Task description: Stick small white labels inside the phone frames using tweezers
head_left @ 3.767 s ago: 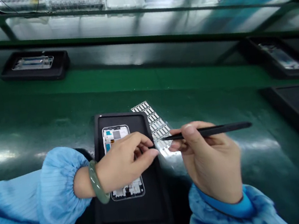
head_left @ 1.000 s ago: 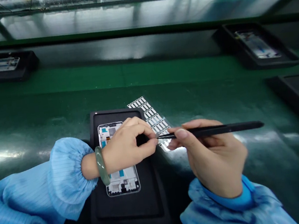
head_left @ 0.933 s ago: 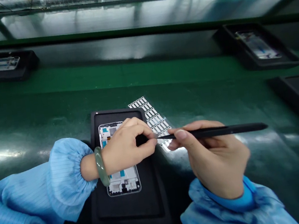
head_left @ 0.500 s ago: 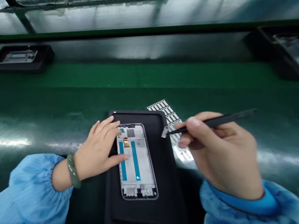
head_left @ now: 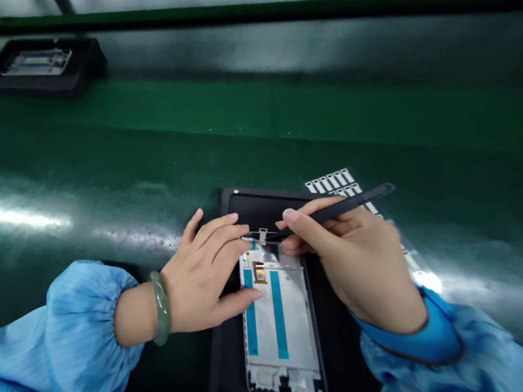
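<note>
left hand (head_left: 211, 270) spread flat, right hand (head_left: 358, 254) pinching

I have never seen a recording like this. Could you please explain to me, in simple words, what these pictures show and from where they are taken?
There is no robot here: a person works with two bare hands. Every picture comes from one camera worn on the head, looking forward and down.

In the current picture, the left hand is spread at the left edge of a phone-like frame with blue strips. The right hand holds a black tool, probably tweezers, with a small pale piece at its tip, over the frame's upper end. The frame lies in a black tray on a green surface. Beside it is a sheet of similar small pieces, partly hidden. Another tray with a frame stands farther back.
</note>
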{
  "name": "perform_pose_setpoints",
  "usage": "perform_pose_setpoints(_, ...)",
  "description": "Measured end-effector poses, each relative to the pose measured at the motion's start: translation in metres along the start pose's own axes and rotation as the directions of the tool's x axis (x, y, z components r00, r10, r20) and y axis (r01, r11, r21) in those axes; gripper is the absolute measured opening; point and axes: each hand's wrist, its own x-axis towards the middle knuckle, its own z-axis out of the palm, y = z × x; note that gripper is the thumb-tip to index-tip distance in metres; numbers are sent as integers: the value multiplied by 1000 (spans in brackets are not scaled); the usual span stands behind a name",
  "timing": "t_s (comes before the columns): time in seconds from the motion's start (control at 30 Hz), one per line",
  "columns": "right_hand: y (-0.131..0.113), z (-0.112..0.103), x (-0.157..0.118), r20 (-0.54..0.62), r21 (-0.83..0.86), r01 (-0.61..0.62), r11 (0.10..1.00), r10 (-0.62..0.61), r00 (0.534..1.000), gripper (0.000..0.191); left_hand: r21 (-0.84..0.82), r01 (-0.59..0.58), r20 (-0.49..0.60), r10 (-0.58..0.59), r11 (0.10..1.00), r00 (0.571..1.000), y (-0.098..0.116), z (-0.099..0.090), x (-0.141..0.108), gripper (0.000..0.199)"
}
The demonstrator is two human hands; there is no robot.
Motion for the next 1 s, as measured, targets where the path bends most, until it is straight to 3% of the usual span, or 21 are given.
perform_pose_setpoints(0.4, -4, 1, -5, -13, -181, 66, 981, -70, 997, 26, 2, 2, 9, -2, 1000, 1000, 1, -2, 1, 43)
perform_pose_setpoints(1.0, -6, 2, -7, -10, -212, 112, 971, -116, 993, 22, 12, 2, 15, -2, 1000, 1000, 1, -3, 2, 45)
